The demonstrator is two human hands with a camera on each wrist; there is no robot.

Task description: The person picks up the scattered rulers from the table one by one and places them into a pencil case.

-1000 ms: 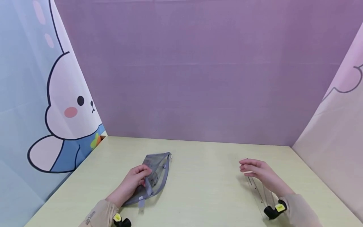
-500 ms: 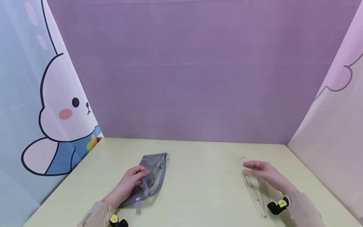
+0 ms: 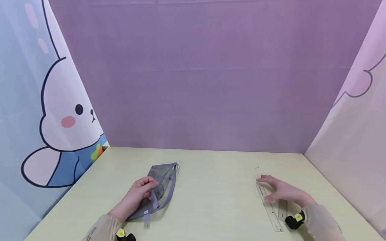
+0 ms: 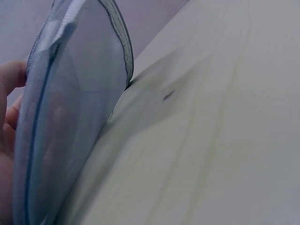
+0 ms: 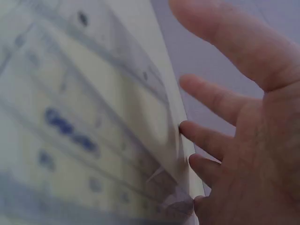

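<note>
A grey mesh zip pouch point(image 3: 169, 194) stands tilted on the left of the table. My left hand point(image 3: 138, 195) pinches its near edge between thumb and fingers, and its mouth gapes slightly. In the left wrist view the sheer pouch wall point(image 4: 89, 89) shows fingers behind it. On the right, my right hand point(image 3: 284, 192) hovers over a clear ruler point(image 3: 275, 217), thumb spread from the fingers, gripping nothing. Beside that ruler, partly under the hand, lies another clear strip point(image 3: 282, 210). Blurred numbers and blue lettering mark a clear ruler point(image 5: 70, 136) in the right wrist view.
Small dark marks point(image 3: 257, 167) show on the pale table point(image 3: 211, 201) beyond the right hand. A purple curtain point(image 3: 205, 83) closes off the back. Printed cloths hang at the left point(image 3: 66, 100) and right point(image 3: 359, 140).
My right hand has come down and toward me over the rulers, and its thumb has spread from the fingers. The left hand keeps its pinch on the pouch. The view has shifted slightly.
</note>
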